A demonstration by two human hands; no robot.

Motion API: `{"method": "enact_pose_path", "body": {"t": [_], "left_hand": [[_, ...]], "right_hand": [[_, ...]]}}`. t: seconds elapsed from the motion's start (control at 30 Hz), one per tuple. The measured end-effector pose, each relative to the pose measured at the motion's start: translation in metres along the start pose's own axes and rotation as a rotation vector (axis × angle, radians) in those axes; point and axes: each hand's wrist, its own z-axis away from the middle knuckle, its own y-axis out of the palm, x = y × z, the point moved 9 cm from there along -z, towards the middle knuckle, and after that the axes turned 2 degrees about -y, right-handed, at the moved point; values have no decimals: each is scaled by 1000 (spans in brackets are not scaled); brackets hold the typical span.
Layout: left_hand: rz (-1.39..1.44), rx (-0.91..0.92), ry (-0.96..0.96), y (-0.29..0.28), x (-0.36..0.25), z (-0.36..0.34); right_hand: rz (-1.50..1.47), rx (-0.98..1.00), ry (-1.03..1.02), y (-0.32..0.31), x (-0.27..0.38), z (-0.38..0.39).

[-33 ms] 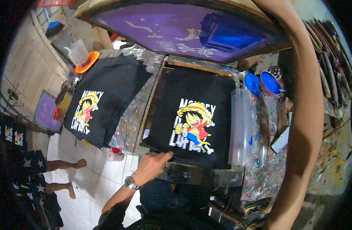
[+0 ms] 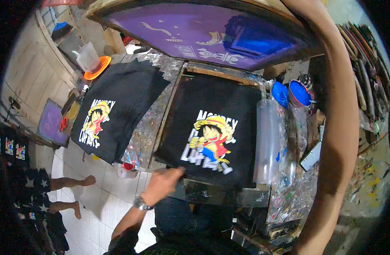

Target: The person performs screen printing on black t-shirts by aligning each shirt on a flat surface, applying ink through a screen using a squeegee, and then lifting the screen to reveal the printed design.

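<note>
A black fabric piece (image 2: pixel 182 127) with a coloured cartoon print lies on the printing board in front of me. My left hand (image 2: pixel 163 185), wearing a metal watch, pinches its near left edge; hand and print are slightly blurred. Along the right side my right arm (image 2: pixel 341 127) reaches up to a raised printing screen (image 2: pixel 186 29). My right hand (image 2: pixel 298 5) is at the screen's wooden frame, cut off by the upper picture edge, its fingers hidden. The screen is purple, with blue ink on its right part. Left of the board lies a stack of similar black pieces (image 2: pixel 133 89).
Blue ink tubs (image 2: pixel 300 92) and a rolled clear sheet (image 2: pixel 266 140) are right of the board. A phone-like slab (image 2: pixel 310 156) lies farther right. A clear jug (image 2: pixel 88 57) sits on an orange lid at the far left. Another person's legs (image 2: pixel 69 182) show at lower left.
My left hand has moved slightly left, and the near part of the black fabric piece has shifted left and toward me with it. The screen stays raised.
</note>
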Motion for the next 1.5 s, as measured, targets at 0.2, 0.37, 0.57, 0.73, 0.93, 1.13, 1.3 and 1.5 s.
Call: {"method": "enact_pose_path", "body": {"t": [0.2, 0.37, 0.57, 0.73, 0.93, 1.13, 1.3, 1.5], "left_hand": [[350, -502, -591, -54, 136, 43], [477, -620, -482, -103, 187, 7], [486, -652, -467, -255, 324, 28], [-752, -642, -607, -359, 359, 103], [-224, -117, -71, -25, 45, -59], [198, 76, 458, 115, -177, -84], [114, 156, 9, 115, -13, -35], [-291, 223, -166, 89, 16, -29]], "right_hand": [[-45, -30, 28, -22, -5, 3], [-115, -1, 103, -1, 2, 2], [-57, -58, 22, -6, 4, 1], [274, 59, -166, -8, 3, -14], [445, -26, -369, 17, 7, -1], [331, -85, -409, 12, 14, -4], [144, -111, -291, 2, -2, -9], [-26, -146, -86, 3, -16, -21]]}}
